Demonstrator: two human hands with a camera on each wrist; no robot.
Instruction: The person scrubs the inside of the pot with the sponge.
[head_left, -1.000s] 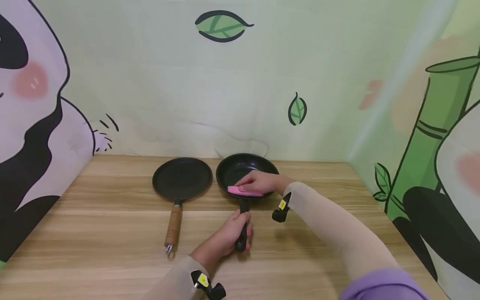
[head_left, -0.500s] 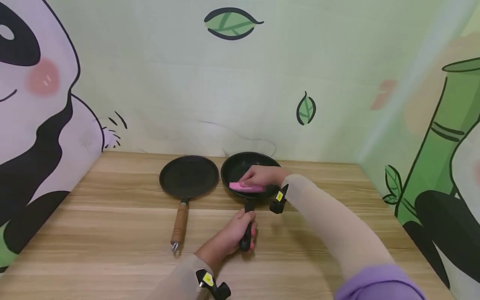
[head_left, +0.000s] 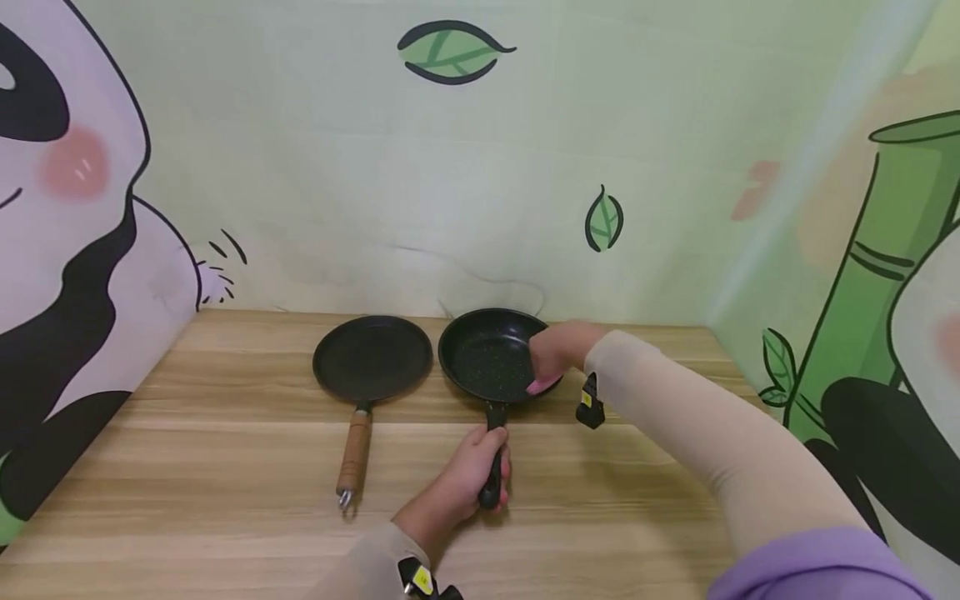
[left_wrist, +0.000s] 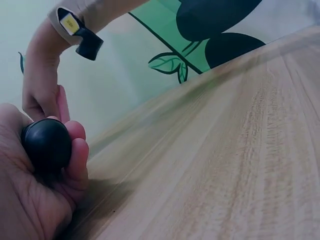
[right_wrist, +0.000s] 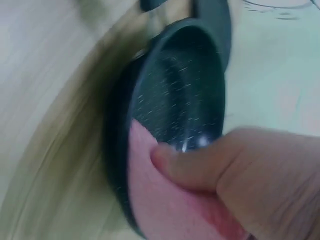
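Observation:
A deep black frying pan (head_left: pixel 487 358) sits at the back of the table, its speckled inside facing up. My left hand (head_left: pixel 467 471) grips the pan's black handle (left_wrist: pixel 47 145), with fingers wrapped round it near the end. Over the pan's right side, my right hand (head_left: pixel 558 354) holds a pink cloth-like pad (right_wrist: pixel 165 200), thumb on top, against the inner wall at the rim. Most of the pad is hidden by the hand in the head view; only a pink edge shows. The right wrist view is blurred.
To the left of the frying pan lies a flat black griddle pan (head_left: pixel 372 358) with a wooden handle (head_left: pixel 354 454) pointing toward me. Both stand on a wood-grain table (head_left: pixel 225 467). A painted wall (head_left: pixel 337 167) rises right behind the pans.
My right hand has swept the pink pad from the pan's front inside to its right side, baring the pan's floor. The left hand keeps its grip on the handle.

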